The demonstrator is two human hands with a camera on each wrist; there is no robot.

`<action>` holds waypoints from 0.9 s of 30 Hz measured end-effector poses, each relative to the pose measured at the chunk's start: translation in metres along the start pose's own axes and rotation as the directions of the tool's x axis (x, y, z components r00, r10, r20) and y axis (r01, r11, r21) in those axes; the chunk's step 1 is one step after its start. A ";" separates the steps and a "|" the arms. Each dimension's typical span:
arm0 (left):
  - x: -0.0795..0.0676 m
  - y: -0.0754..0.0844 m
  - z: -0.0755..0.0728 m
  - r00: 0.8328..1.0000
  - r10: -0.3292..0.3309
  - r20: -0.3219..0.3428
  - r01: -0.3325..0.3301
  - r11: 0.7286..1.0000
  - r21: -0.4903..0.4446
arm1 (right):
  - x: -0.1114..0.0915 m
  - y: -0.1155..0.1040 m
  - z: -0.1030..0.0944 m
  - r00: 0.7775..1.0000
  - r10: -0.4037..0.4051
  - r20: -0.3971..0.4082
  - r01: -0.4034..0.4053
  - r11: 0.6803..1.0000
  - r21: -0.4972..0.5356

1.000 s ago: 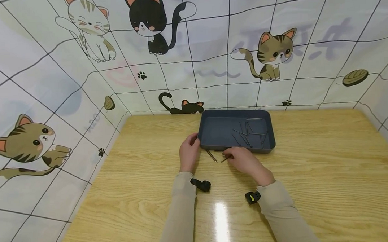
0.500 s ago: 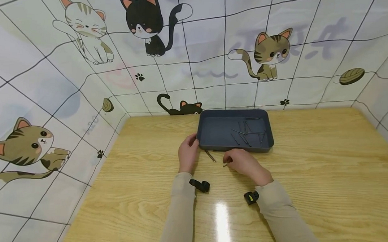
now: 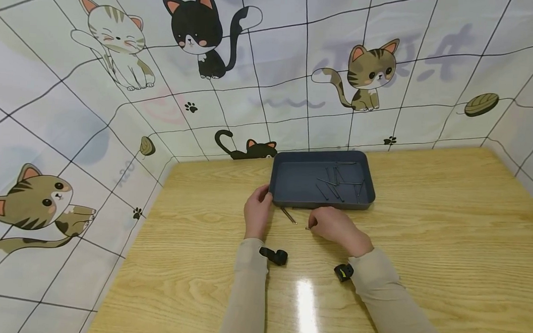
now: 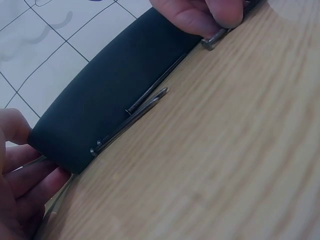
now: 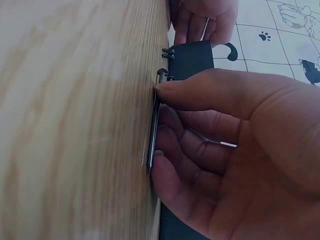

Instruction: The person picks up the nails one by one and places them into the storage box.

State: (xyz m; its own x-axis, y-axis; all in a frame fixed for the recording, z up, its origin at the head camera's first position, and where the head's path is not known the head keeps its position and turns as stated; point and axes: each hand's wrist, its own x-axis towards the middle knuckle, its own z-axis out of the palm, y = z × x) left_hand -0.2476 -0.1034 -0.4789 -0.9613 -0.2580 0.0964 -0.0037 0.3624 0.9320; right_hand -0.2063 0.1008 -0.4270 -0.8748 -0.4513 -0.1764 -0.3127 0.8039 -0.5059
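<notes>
My right hand [image 3: 335,225] pinches a nail [image 5: 153,132] low over the table in front of the tray. The nail's head [image 4: 207,44] sticks out to the left of the fingertips. My left hand [image 3: 257,213] holds the front left corner of a dark blue-grey tray [image 3: 292,180], its fingers bent around that corner. Between the hands, two nails [image 3: 288,215] lie side by side on the table. Another nail [image 4: 155,85] lies close along the tray's front wall. Several nails [image 3: 337,182] are scattered inside the right half of the tray.
The wood-grain table [image 3: 191,262] reaches back to a wall covering [image 3: 288,88] printed with cats. Behind the tray, this wall stands close. A black wrist camera [image 3: 275,256] sits on the left sleeve and another wrist camera [image 3: 344,272] on the right.
My right hand has drawn back slightly toward me and the nail has turned in its fingers, now showing little more than its head. The left hand stays at the tray's corner.
</notes>
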 end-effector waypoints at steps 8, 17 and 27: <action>-0.001 0.002 -0.001 1.000 0.002 0.004 -0.002 1.000 0.003 | -0.001 -0.003 0.001 1.000 0.023 0.019 -0.022 0.998 -0.064; -0.001 0.002 0.000 1.000 0.002 -0.002 -0.002 1.000 -0.003 | -0.003 -0.005 0.001 1.000 -0.005 0.004 0.006 0.996 -0.086; -0.001 0.000 0.000 1.000 0.004 -0.001 -0.004 1.000 0.000 | -0.003 0.000 -0.001 1.000 -0.023 0.014 0.023 1.000 0.011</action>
State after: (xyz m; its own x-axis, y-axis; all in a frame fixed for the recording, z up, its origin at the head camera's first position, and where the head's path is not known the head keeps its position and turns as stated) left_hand -0.2468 -0.1031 -0.4792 -0.9611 -0.2575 0.1004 -0.0002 0.3637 0.9315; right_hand -0.2041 0.1020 -0.4258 -0.8621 -0.4750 -0.1763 -0.3284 0.7888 -0.5195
